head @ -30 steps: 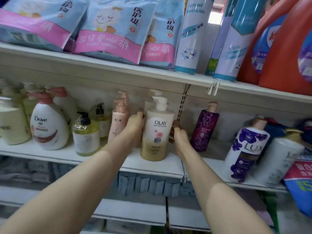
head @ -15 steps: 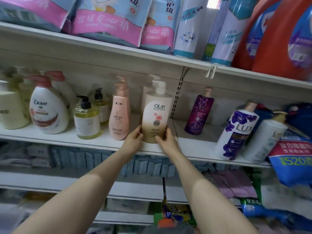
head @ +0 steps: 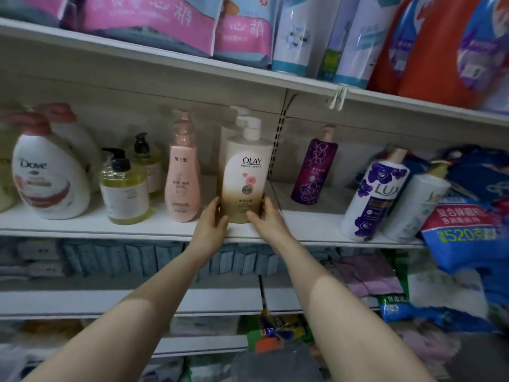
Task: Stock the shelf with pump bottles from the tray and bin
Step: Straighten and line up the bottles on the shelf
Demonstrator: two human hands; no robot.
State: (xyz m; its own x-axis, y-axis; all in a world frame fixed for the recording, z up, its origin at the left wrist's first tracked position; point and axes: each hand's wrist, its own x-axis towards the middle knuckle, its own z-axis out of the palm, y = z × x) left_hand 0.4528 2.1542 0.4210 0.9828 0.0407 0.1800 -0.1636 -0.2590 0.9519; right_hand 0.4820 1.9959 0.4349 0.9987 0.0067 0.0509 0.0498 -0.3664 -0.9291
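Both hands now sit at the base of the Olay pump bottle (head: 246, 177), which stands upright near the front edge of the middle shelf (head: 82, 226), just right of the pink pump bottle (head: 181, 177). A second ago they were higher, flanking the bottle's middle with the fingers reaching toward the back of the shelf; half a second ago they had dropped to its foot, and they hold much the same place now. The left hand (head: 212, 227) has its thumb against the bottle's lower left side, and its other fingers are hidden behind. The right hand (head: 265, 216) curls its fingers (head: 254, 215) round the lower right corner, so both hands grip the bottle.

A second white pump head shows directly behind the Olay bottle. The row to the left has kept its order: Dove bottle (head: 48, 175), clear yellow bottle with black pump (head: 125, 188), then the pink one. To the right, well apart, stands the dark purple bottle (head: 314, 172), then the leaning Lux bottle (head: 374, 194). The view has dipped lower, showing more of the shelves below.
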